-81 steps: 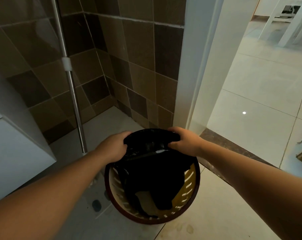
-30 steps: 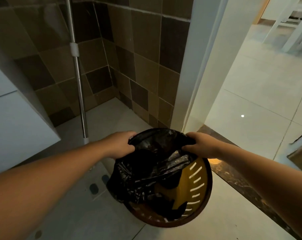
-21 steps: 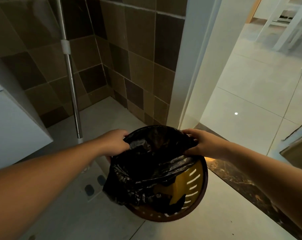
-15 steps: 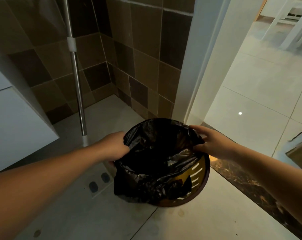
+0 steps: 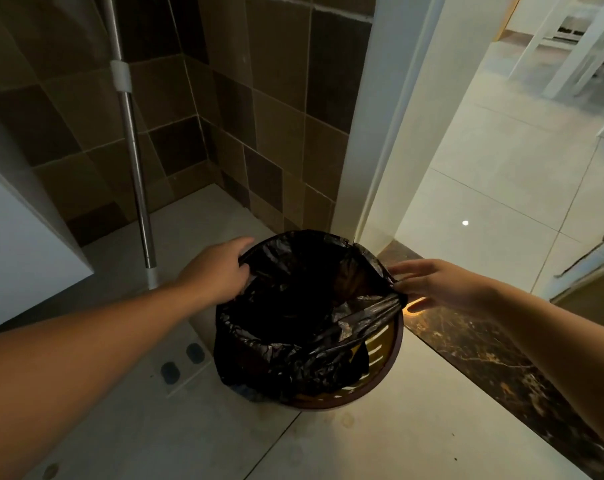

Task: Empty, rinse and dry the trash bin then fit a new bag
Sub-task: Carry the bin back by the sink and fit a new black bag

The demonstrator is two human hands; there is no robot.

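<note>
Left hand: arm bare, stretched forward, knuckles up, fingers curled over black film at the far-left edge. Right hand: arm bare, reaching in from the right, fingers spread, thumb and fingertip pinching gathered film.

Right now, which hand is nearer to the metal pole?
Left. The left hand grips the black bag at the bin's rim, just right of the metal pole. The right hand pinches the bag on the bin's far side.
</note>
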